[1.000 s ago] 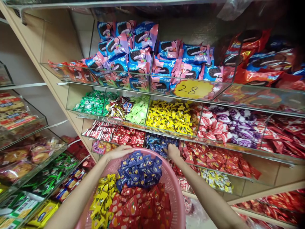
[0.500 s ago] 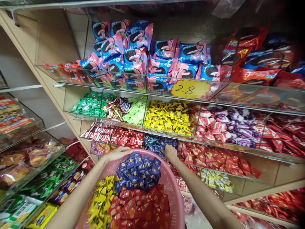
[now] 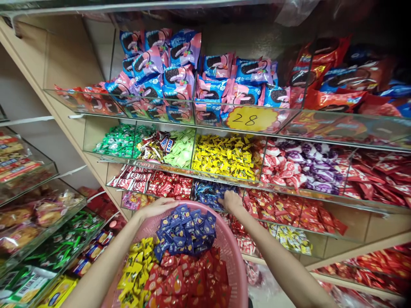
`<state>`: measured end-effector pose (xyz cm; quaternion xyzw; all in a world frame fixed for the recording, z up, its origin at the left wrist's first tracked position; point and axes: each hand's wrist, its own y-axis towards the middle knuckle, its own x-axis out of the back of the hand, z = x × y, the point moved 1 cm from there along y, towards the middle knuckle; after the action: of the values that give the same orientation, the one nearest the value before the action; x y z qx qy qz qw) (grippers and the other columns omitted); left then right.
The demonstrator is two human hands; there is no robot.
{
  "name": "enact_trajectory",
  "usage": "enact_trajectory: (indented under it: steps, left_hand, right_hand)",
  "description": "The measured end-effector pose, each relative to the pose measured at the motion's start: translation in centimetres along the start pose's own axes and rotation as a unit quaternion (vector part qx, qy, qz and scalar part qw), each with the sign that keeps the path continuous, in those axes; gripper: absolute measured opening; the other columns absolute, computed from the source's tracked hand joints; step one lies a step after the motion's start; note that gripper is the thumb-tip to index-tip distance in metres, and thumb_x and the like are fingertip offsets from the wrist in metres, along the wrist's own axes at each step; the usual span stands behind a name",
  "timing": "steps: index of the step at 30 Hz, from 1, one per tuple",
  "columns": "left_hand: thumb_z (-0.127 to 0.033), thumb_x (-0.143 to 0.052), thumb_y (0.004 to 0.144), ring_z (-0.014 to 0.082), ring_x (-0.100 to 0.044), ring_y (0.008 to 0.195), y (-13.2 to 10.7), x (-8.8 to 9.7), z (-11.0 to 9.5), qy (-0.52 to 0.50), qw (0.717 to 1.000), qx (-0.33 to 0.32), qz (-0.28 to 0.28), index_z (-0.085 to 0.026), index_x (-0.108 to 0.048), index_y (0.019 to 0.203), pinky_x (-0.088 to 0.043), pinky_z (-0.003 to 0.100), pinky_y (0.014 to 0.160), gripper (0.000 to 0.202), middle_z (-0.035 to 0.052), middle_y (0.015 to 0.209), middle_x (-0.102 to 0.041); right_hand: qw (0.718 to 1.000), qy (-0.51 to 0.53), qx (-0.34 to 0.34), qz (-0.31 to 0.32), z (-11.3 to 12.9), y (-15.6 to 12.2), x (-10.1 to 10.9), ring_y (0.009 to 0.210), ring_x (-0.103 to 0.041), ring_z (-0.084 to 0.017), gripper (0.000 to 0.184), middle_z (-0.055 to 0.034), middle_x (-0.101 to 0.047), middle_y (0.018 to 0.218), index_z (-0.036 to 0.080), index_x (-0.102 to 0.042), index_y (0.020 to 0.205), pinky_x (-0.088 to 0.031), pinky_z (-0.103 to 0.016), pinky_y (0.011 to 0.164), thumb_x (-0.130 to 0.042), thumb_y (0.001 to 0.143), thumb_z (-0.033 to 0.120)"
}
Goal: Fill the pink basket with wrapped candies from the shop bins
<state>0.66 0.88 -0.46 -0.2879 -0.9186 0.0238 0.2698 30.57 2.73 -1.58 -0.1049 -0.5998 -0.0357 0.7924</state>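
Note:
My left hand (image 3: 159, 207) is closed over the far left rim of a pink plastic basket (image 3: 238, 256). Inside the basket lie blue-wrapped candies (image 3: 186, 231) at the far side, yellow-wrapped candies (image 3: 136, 267) on the left and red-wrapped candies (image 3: 189, 280) nearest me. Just beyond the rim, my right hand (image 3: 231, 202) is at a shelf compartment of dark blue-wrapped candies (image 3: 207, 193). Its fingers are curled down at the right part of that pile. Whatever lies inside those fingers is hidden from view.
Clear shelf fronts separate the rows. Yellow candies (image 3: 224, 156) fill a bin above my right hand, red packets (image 3: 269, 206) one to its right. Higher up are blue-and-pink cookie packs (image 3: 247, 70) behind a yellow "28" tag (image 3: 252, 118). More snack shelves (image 3: 41, 209) stand on the left.
My right hand has shifted slightly to the right and up over the blue candies. My left hand keeps its place on the basket rim. The view has shifted a little.

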Motion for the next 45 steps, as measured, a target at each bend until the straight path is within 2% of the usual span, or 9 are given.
enact_trajectory:
  steps: [6, 8, 11, 12, 14, 17, 22, 35, 45]
  left_hand:
    - [-0.063, -0.05, 0.079, 0.0208, -0.055, 0.093, -0.2, 0.1, 0.0, 0.009, 1.0, 0.001, 0.004, -0.02, -0.067, 0.095, -0.04, 0.027, 0.082, 0.05, 0.0025, 0.097, -0.066]
    - [-0.062, -0.051, 0.079, 0.021, -0.055, 0.095, -0.2, 0.1, 0.0, 0.004, 1.0, 0.006, 0.0, -0.02, -0.067, 0.097, -0.041, 0.027, 0.082, 0.049, 0.0026, 0.099, -0.066]
    - [-0.062, -0.051, 0.08, 0.0208, -0.056, 0.094, 0.0, -0.1, 0.2, -0.009, 1.0, 0.01, -0.002, -0.019, -0.067, 0.098, -0.042, 0.027, 0.081, 0.049, 0.003, 0.098, -0.067]
    - [-0.062, -0.05, 0.08, 0.0207, -0.056, 0.092, 0.1, -0.2, 0.4, -0.013, 1.0, 0.01, -0.002, -0.018, -0.067, 0.098, -0.042, 0.028, 0.081, 0.05, 0.0031, 0.097, -0.067]
    - [-0.063, -0.049, 0.08, 0.0208, -0.056, 0.091, 0.3, -0.2, 0.8, -0.018, 1.0, 0.009, -0.004, -0.017, -0.067, 0.099, -0.042, 0.029, 0.08, 0.052, 0.0035, 0.095, -0.067]
    - [-0.062, -0.051, 0.079, 0.0206, -0.057, 0.09, 0.6, -0.1, 1.6, -0.023, 1.0, 0.001, -0.003, -0.017, -0.066, 0.103, -0.042, 0.029, 0.08, 0.053, 0.0041, 0.096, -0.067]
    - [-0.06, -0.051, 0.08, 0.0197, -0.056, 0.089, 0.8, 0.3, 1.8, -0.004, 1.0, -0.013, 0.002, -0.017, -0.067, 0.103, -0.042, 0.028, 0.08, 0.051, 0.0042, 0.096, -0.067]
    - [-0.062, -0.051, 0.078, 0.0194, -0.054, 0.089, 0.8, 0.4, 0.8, 0.017, 1.0, 0.011, -0.012, -0.017, -0.067, 0.093, -0.04, 0.027, 0.08, 0.05, 0.0028, 0.093, -0.066]
    - [-0.06, -0.05, 0.08, 0.0178, -0.054, 0.086, 0.6, 0.3, 0.6, -0.003, 1.0, -0.003, 0.0, -0.019, -0.067, 0.095, -0.04, 0.026, 0.078, 0.047, 0.0012, 0.09, -0.065]
  right_hand:
    - [0.969, 0.233, 0.077, 0.035, -0.6, -2.8, 0.8, 0.052, -0.052, -0.012, 0.053, 0.0004, -0.054, 0.054, 0.017, -0.056, 0.065, -0.038, -0.023, 0.051, -0.041, 0.082, 0.064]
    - [0.881, 0.45, 0.087, 0.12, -0.5, -4.5, 0.6, 0.039, -0.034, -0.006, 0.052, 0.0073, -0.041, 0.046, 0.019, -0.051, 0.064, -0.028, -0.02, 0.041, -0.042, 0.08, 0.068]
    - [0.624, 0.723, 0.072, 0.289, 0.4, -6.8, 0.4, 0.038, -0.023, -0.003, 0.046, 0.0091, -0.04, 0.048, 0.017, -0.055, 0.071, -0.018, -0.017, 0.038, -0.059, 0.073, 0.063]
    - [0.565, 0.754, 0.067, 0.329, 0.8, -7.5, 0.4, 0.038, -0.024, -0.002, 0.044, 0.0083, -0.043, 0.05, 0.016, -0.058, 0.075, -0.018, -0.016, 0.038, -0.062, 0.073, 0.06]
    - [0.497, 0.781, 0.06, 0.374, 1.7, -8.5, 0.5, 0.039, -0.029, -0.002, 0.043, 0.0054, -0.051, 0.057, 0.015, -0.062, 0.082, -0.023, -0.015, 0.038, -0.063, 0.073, 0.057]
    - [0.456, 0.795, 0.059, 0.396, 2.8, -9.7, 0.4, 0.046, -0.043, -0.003, 0.042, -0.0008, -0.064, 0.077, 0.016, -0.065, 0.089, -0.032, -0.014, 0.041, -0.061, 0.077, 0.056]
    - [0.474, 0.774, 0.05, 0.416, 3.5, -10.5, -0.6, 0.057, -0.059, -0.007, 0.044, -0.0089, -0.07, 0.088, 0.013, -0.066, 0.094, -0.043, -0.013, 0.046, -0.056, 0.081, 0.055]
    - [0.537, 0.772, 0.004, 0.341, 3.6, -10.6, -1.5, 0.063, -0.067, -0.009, 0.03, -0.008, -0.073, 0.077, 0.013, -0.064, 0.095, -0.052, -0.014, 0.056, -0.061, 0.083, 0.041]
    - [0.682, 0.694, 0.06, 0.223, 3.6, -10.5, -2.4, 0.032, -0.039, -0.002, 0.034, 0.0028, -0.064, 0.055, 0.018, -0.055, 0.077, -0.019, -0.014, 0.031, -0.066, 0.075, 0.049]
